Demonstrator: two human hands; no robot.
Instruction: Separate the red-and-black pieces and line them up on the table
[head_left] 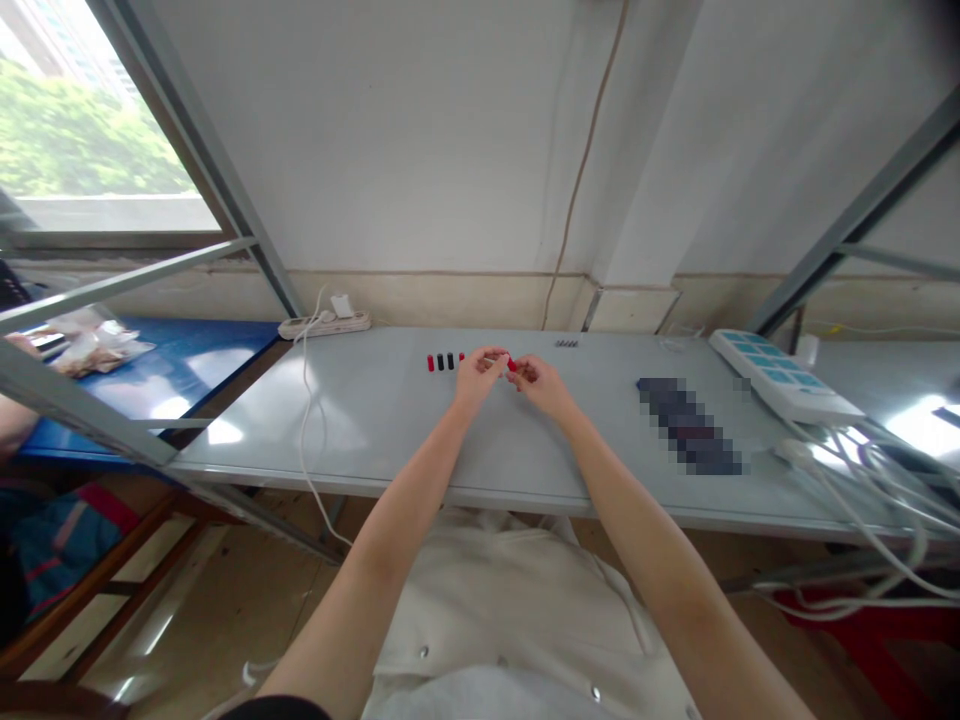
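Note:
My left hand (478, 376) and my right hand (541, 382) meet above the grey table, fingertips close together. A small red cylinder (512, 364) shows between them, pinched by my right hand. The fingers of my left hand are closed right beside it; what they hold is too small to make out. Left of my hands stands a short row of small cylinders: a red cylinder (430, 363) on the outside, then a black cylinder (440, 362), another black cylinder (451, 361), and a red cylinder (462, 358) partly behind my left hand. Several tiny dark pieces (566, 344) lie in a row beyond my right hand.
A white power strip (330, 325) lies at the back left, its cable hanging over the front edge. At right are a blurred dark item (688, 425), a large white socket block (780, 375) and tangled cables (870, 480). Metal posts flank the table. Someone's arm (15, 410) shows far left.

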